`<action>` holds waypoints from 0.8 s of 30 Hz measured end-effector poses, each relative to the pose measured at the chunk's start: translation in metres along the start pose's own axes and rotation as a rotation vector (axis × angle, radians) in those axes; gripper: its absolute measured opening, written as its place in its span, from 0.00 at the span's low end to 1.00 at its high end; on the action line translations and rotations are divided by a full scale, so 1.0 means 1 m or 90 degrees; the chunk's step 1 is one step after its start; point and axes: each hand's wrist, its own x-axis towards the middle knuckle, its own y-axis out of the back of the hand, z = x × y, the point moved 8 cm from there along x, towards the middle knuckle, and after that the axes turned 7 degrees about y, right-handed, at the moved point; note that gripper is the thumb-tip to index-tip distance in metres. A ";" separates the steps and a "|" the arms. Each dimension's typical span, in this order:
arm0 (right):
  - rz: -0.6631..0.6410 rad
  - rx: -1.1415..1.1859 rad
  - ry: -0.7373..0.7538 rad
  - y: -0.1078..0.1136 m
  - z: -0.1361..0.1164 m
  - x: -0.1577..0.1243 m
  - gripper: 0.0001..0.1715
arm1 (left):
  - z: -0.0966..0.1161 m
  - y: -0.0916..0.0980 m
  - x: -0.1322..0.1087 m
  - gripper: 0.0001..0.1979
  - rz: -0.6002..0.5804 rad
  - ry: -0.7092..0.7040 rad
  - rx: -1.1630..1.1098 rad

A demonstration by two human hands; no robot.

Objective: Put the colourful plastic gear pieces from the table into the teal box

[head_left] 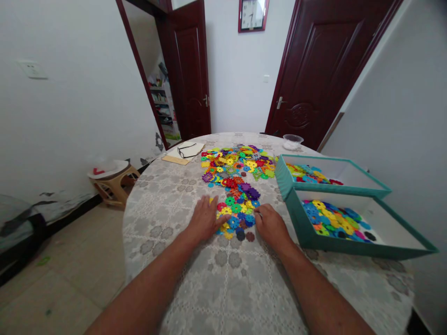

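A pile of colourful plastic gear-shaped discs (236, 208) lies on the patterned tablecloth in front of me. My left hand (203, 218) rests at the pile's left edge, fingers stretched out and the thumb spread over the nearest discs. On the right side of the pile is my right hand (271, 225), its fingers curled in and pressed together; whatever they hold, if anything, is hidden. A dark blue disc (240, 234) and a brown disc (250, 237) lie at the near edge, between the hands. Behind, a wider heap of mixed discs (237, 163) joins this pile.
To the right stands an open teal box (349, 249) with a white inside, its two sections holding more discs. Eyeglasses (186, 150) lie on papers (174, 157) at the back left. A clear bowl (292, 141) is at the far edge. A stool (113, 184) stands left of the table.
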 end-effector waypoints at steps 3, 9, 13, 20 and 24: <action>0.002 0.006 0.006 0.001 0.001 0.001 0.13 | 0.021 -0.011 -0.017 0.52 -0.068 -0.092 -0.033; -0.022 0.033 0.011 0.004 -0.001 0.002 0.14 | 0.042 -0.023 -0.035 0.68 -0.088 -0.146 -0.039; -0.065 0.060 0.048 0.007 -0.009 0.000 0.13 | 0.060 -0.033 -0.029 0.61 -0.041 -0.159 -0.088; -0.151 0.152 0.099 0.023 -0.024 -0.006 0.22 | 0.093 -0.027 -0.018 0.44 0.050 -0.221 -0.289; -0.183 0.169 0.103 0.026 -0.028 -0.010 0.30 | 0.080 0.005 -0.015 0.28 0.107 -0.233 -0.358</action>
